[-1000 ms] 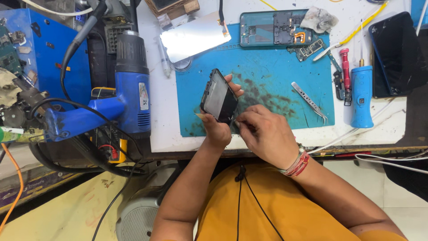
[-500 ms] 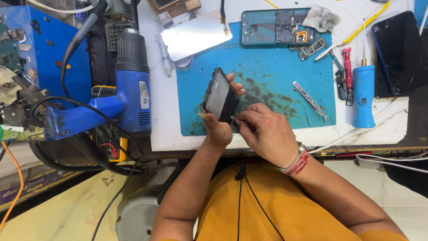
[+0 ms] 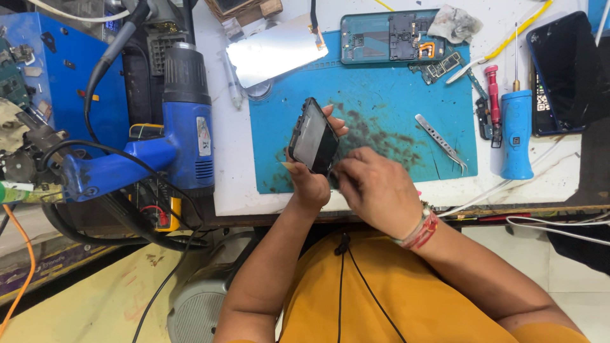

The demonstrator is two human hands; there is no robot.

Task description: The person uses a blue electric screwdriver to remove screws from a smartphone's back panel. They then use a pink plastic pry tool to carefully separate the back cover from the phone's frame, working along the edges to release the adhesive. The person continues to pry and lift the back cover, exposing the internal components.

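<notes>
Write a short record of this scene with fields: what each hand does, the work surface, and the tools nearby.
left hand: holds a dark phone frame tilted above the mat
right hand: touches the lower edge of the frame; what it holds cannot be told
work surface: blue mat with dark stains
behind the frame: opened phone, shiny panel
right of the hands: tweezers, blue screwdriver
left of the mat: blue heat gun

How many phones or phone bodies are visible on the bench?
3: a dark phone held in the hands, an opened phone body on the mat's far edge, another dark phone at far right. More may be hidden.
</notes>
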